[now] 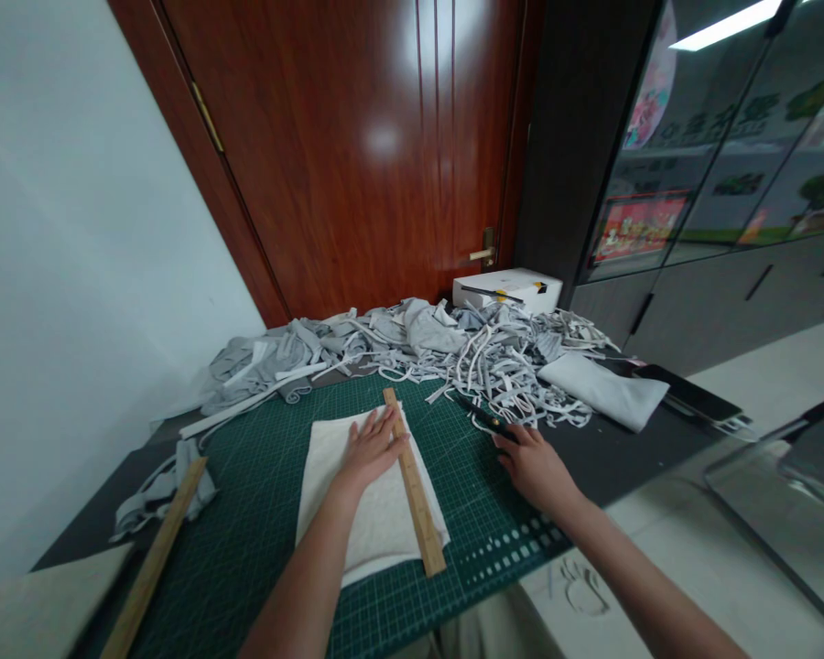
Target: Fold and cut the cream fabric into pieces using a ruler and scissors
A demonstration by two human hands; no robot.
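My left hand (372,448) lies flat with its fingers spread over a folded white cloth (374,517). Its fingertips press against a wooden ruler (417,499) that runs lengthwise along the cloth's right side. A narrow strip of cloth shows beyond the ruler. In my right hand (536,465), to the right of the cloth, is a slim black tool with a tapered end (482,416). It points forward and left, and whether it is a knife or scissors I cannot make out. Cloth and ruler rest on a green gridded cutting mat (261,513).
Grey and white fabric scraps (412,334) pile along the back, with tangled strips (504,366) at right. A second wooden ruler (157,558) lies at left. A white box (515,286) stands behind the pile. A folded pale cloth (604,389) and a dark phone-like slab (690,392) lie at right.
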